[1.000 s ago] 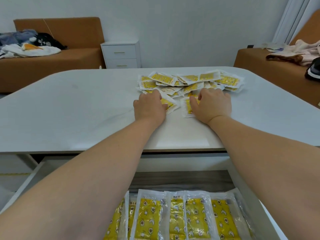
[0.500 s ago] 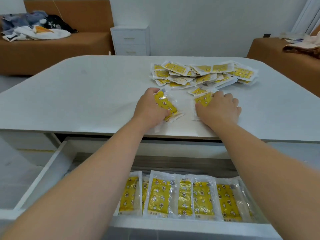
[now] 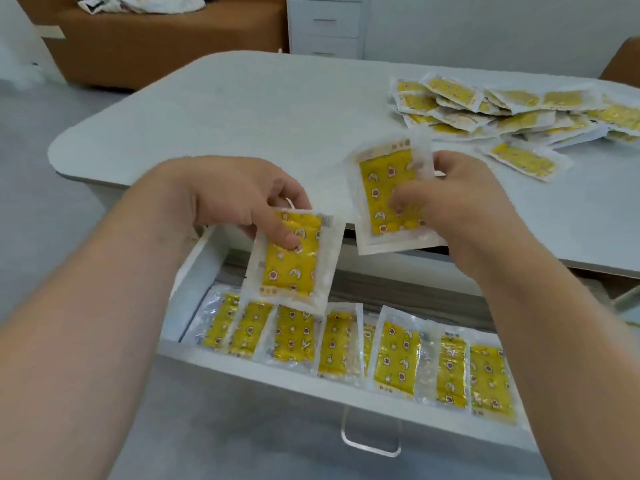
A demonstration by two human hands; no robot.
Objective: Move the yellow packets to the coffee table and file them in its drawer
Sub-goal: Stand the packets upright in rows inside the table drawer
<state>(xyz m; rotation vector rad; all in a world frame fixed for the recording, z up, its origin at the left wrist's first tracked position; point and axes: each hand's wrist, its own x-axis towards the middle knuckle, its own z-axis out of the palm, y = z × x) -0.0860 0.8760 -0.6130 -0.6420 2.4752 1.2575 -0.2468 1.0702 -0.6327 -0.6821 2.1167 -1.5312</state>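
Left hand point(image 3: 239, 199) pinches packet point(image 3: 291, 261) over drawer point(image 3: 277, 372); right hand point(image 3: 460, 202) grips second packet point(image 3: 388, 199).

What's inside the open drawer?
A row of yellow packets lines the drawer front; the left hand's held packet covers part of it, and the right forearm hides its right end.

A brown sofa point(image 3: 156, 46) stands at the back against a white wall point(image 3: 485, 26), with crumpled pale cloth point(image 3: 145, 1) on its seat. Just beside it is a white cabinet point(image 3: 325, 26) with drawers. A grey floor point(image 3: 34, 168) lies below.
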